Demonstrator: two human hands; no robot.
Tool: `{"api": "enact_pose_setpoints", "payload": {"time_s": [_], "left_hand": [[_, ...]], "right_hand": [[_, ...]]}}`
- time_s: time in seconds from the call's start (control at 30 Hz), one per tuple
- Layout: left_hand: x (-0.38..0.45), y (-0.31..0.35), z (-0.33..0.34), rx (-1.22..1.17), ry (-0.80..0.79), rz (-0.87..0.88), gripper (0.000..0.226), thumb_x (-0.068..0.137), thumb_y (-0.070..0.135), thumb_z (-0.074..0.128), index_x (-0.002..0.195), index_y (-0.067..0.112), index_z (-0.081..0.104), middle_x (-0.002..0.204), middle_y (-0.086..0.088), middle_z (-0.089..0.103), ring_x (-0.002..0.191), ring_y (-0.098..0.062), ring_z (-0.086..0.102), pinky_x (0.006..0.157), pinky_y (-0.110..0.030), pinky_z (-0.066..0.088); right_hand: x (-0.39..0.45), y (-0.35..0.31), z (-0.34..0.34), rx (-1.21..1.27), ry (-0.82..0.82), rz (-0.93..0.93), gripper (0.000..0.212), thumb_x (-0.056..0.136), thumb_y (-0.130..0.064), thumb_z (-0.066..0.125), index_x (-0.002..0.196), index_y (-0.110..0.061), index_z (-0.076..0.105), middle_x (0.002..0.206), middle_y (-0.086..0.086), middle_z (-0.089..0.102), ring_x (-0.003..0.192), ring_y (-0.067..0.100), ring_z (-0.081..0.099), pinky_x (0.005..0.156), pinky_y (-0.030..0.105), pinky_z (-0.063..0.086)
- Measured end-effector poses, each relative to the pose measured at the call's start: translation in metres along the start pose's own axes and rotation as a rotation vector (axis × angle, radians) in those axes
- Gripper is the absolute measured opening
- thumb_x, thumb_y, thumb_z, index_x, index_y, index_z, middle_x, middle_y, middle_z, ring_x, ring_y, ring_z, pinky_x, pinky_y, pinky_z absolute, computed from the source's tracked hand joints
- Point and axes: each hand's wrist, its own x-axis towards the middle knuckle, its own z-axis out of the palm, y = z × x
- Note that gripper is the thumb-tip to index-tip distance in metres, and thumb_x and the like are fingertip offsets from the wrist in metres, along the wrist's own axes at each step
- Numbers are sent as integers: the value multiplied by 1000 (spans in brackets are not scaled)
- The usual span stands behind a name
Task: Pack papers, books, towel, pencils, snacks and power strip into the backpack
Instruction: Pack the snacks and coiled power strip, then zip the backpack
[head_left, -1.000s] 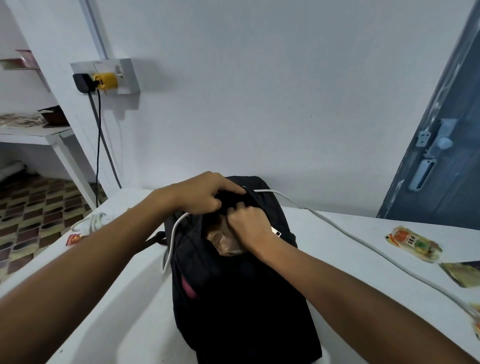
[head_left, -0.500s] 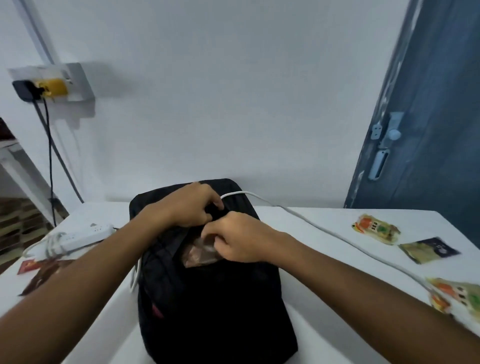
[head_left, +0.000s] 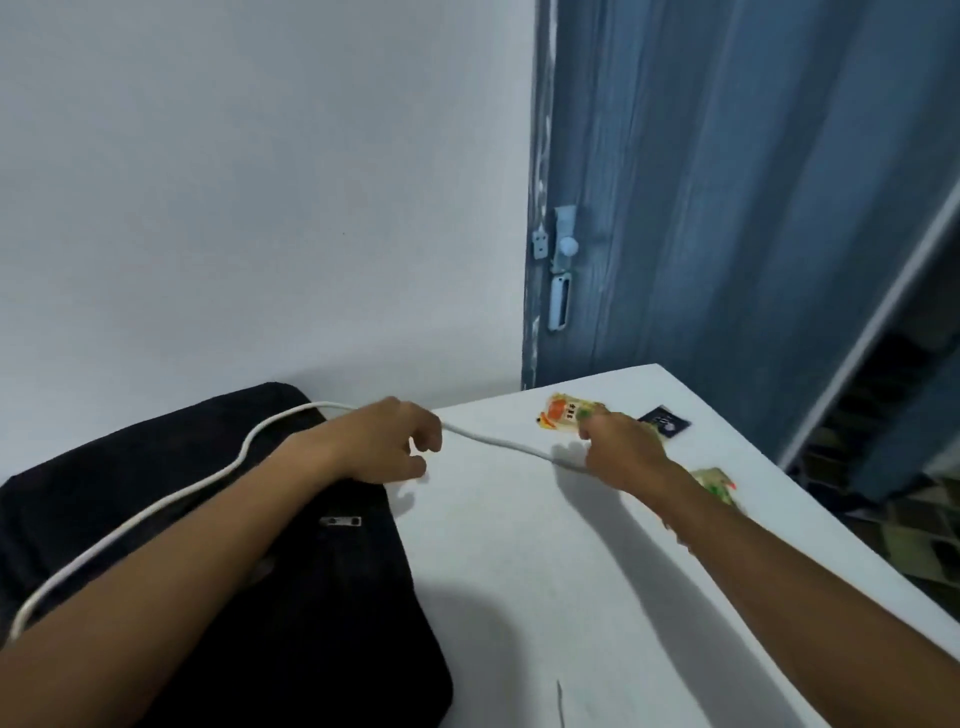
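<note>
The black backpack (head_left: 218, 545) lies on the left part of the white table (head_left: 545, 571), its top toward the far edge by the wall; a small metal zipper pull (head_left: 340, 520) shows on its dark fabric. A white cord (head_left: 156, 512) snakes over the backpack and runs out across the table to the right. The left hand (head_left: 384, 447) hangs above the backpack's right edge, fingers loosely curled and grasping nothing, with the cord passing behind it. The right hand (head_left: 621, 449) reaches toward the table's far right corner, fingertips on an orange-and-yellow snack packet (head_left: 563, 418); whether it grips the packet cannot be told. A dark packet (head_left: 666, 422) lies just beyond, and a green-and-yellow packet (head_left: 719, 483) sits near the right edge.
</note>
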Motion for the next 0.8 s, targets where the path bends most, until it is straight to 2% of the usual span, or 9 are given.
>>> {"api": "enact_pose_setpoints", "payload": {"time_s": [0.07, 0.13, 0.23, 0.3, 0.4, 0.47, 0.6, 0.7, 0.8], "left_hand": [[25, 18, 16, -5, -36, 60, 21, 81, 21, 62, 100, 31, 61, 105, 12, 62, 89, -9, 62, 84, -29, 50], [46, 35, 31, 11, -81, 113, 24, 83, 23, 59, 107, 29, 61, 110, 10, 61, 94, -9, 58, 86, -30, 49], [67, 59, 49, 30, -128, 168, 27, 85, 24, 57, 111, 28, 60, 113, 8, 60, 98, -10, 54, 87, -29, 47], [77, 71, 57, 34, -150, 191, 28, 85, 24, 57, 112, 28, 60, 116, 7, 60, 100, -10, 54, 89, -31, 48], [83, 79, 64, 34, -165, 202, 29, 85, 26, 56, 114, 30, 59, 118, 8, 59, 103, -11, 54, 91, -34, 48], [82, 80, 64, 31, -154, 207, 29, 86, 26, 56, 115, 29, 59, 118, 8, 59, 104, -12, 55, 91, -33, 48], [69, 67, 53, 1, -111, 174, 29, 86, 26, 57, 114, 32, 59, 117, 9, 58, 103, -10, 55, 89, -33, 49], [49, 47, 39, -16, -57, 131, 29, 85, 28, 59, 113, 34, 59, 116, 11, 58, 102, -9, 56, 89, -36, 50], [15, 30, 17, -27, 36, 86, 30, 84, 27, 62, 115, 29, 60, 113, 10, 60, 98, -9, 59, 86, -27, 48]], "right_hand": [[-9, 44, 13, -64, -42, 137, 31, 90, -18, 51, 120, -16, 55, 122, 7, 59, 113, 28, 53, 90, 37, 48], [-21, 80, 25, -70, -133, 213, 34, 91, -17, 45, 124, -20, 51, 128, 6, 54, 119, 29, 46, 93, 40, 44], [-32, 116, 35, 91, -257, 226, 26, 92, -28, 42, 116, -31, 53, 126, 5, 57, 119, 32, 50, 95, 42, 44], [-36, 132, 34, 125, -235, 211, 27, 93, -31, 46, 117, -28, 58, 121, 4, 61, 112, 29, 54, 93, 41, 46], [-40, 141, 27, 81, -162, 260, 33, 90, -19, 45, 116, -30, 61, 119, -2, 61, 114, 25, 48, 93, 39, 43], [-38, 141, 24, -6, -93, 323, 31, 88, -16, 46, 114, -24, 62, 116, 1, 61, 118, 25, 44, 95, 40, 37], [-29, 126, 11, 20, 203, 449, 25, 84, -16, 51, 106, -14, 63, 105, 8, 65, 111, 29, 46, 91, 41, 34], [-11, 99, 2, 143, 421, 375, 22, 85, -11, 54, 105, -12, 63, 104, 11, 66, 109, 31, 46, 88, 41, 31], [8, 49, -10, 323, 507, 206, 9, 88, -14, 55, 95, -13, 62, 97, 7, 65, 104, 30, 49, 86, 40, 29]]}}
